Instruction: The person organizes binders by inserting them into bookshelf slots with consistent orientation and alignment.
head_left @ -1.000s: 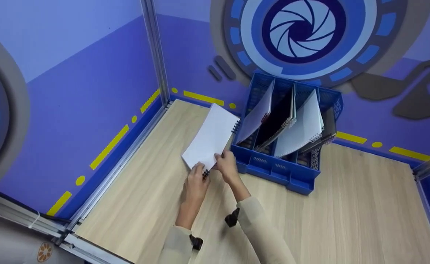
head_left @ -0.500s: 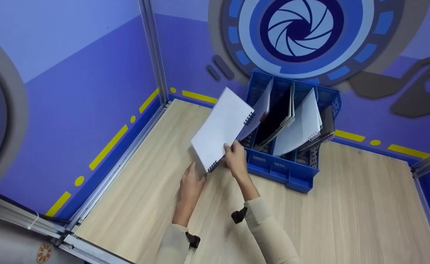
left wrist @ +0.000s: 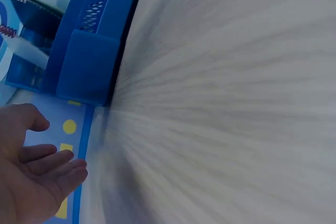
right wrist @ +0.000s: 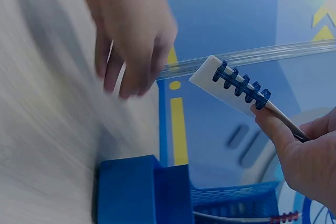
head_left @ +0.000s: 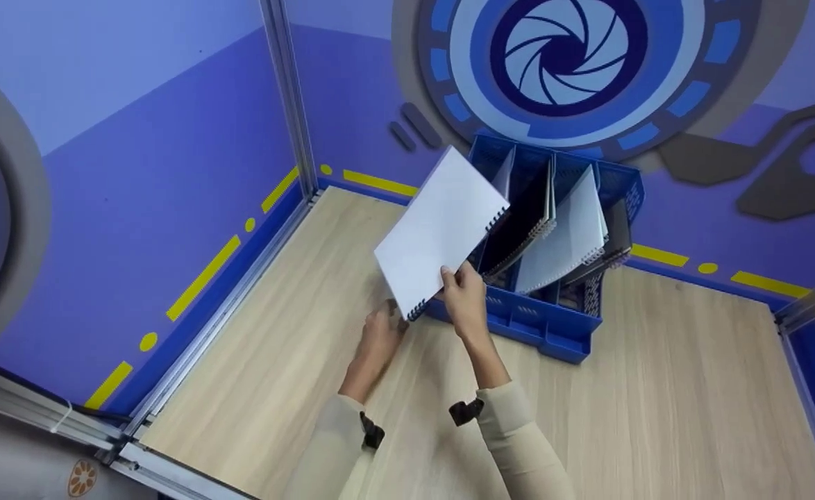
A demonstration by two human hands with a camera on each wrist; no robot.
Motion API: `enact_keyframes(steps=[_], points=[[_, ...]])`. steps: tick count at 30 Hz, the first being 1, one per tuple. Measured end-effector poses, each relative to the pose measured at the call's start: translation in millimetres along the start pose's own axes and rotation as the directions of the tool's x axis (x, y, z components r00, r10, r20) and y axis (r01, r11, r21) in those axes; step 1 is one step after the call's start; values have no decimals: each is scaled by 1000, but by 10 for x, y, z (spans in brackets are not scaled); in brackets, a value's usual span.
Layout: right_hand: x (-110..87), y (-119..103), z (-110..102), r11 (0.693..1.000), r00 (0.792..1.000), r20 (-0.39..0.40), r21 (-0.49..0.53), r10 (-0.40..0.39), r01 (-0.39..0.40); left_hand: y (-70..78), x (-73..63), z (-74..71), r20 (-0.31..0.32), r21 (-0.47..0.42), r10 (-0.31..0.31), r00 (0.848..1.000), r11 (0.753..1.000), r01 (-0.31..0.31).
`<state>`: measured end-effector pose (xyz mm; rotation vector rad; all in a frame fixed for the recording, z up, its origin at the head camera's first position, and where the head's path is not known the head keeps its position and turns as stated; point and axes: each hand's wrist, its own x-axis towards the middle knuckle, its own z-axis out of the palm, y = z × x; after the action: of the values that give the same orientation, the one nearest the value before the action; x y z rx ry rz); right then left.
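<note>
A white spiral notebook with black coils is held up and tilted over the table, close to the blue file rack. My right hand pinches it by the coil-side edge, thumb on the white face; the right wrist view shows the coils beside that thumb. My left hand is just under the notebook's lower corner. In the left wrist view this left hand has relaxed fingers with nothing between them, apart from the notebook.
Several spiral notebooks stand in the rack's slots, among them a black one and a pale one. The rack stands against the patterned back wall. Wooden tabletop extends right of it. A metal post marks the left corner.
The left hand has let go of the notebook's lower end. My right hand has lifted the notebook up and to the right, towards the rack, and it now covers part of the leftmost slot.
</note>
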<state>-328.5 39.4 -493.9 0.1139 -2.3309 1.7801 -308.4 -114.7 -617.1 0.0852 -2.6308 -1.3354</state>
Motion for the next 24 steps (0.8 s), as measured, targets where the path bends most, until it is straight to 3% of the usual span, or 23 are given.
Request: enact_keyframes(steps=[4, 7, 10, 13, 17, 24], points=[[-65, -27, -81, 1000, 1000, -24, 5, -10, 10, 11, 159, 118, 17, 12, 186, 982, 982, -186], [-124, -29, -154, 1000, 1000, -28, 9, -2, 2, 18, 231, 171, 8, 44, 251, 968, 967, -251], [-171, -23, -231, 1000, 999, -50, 20, 18, -17, 15, 266, 221, 6, 65, 268, 963, 961, -268], [-192, -6, -300, 998, 996, -76, 52, 42, -38, 14, 275, 276, 1, 37, 257, 966, 966, -257], [-234, 22, -386, 993, 992, -84, 79, 92, -86, 30, 254, 347, 22, -44, 170, 985, 985, -169], [-322, 68, -501, 981, 979, -104, 109, 174, -163, 75, 276, 421, 69, -46, 55, 996, 998, -52]])
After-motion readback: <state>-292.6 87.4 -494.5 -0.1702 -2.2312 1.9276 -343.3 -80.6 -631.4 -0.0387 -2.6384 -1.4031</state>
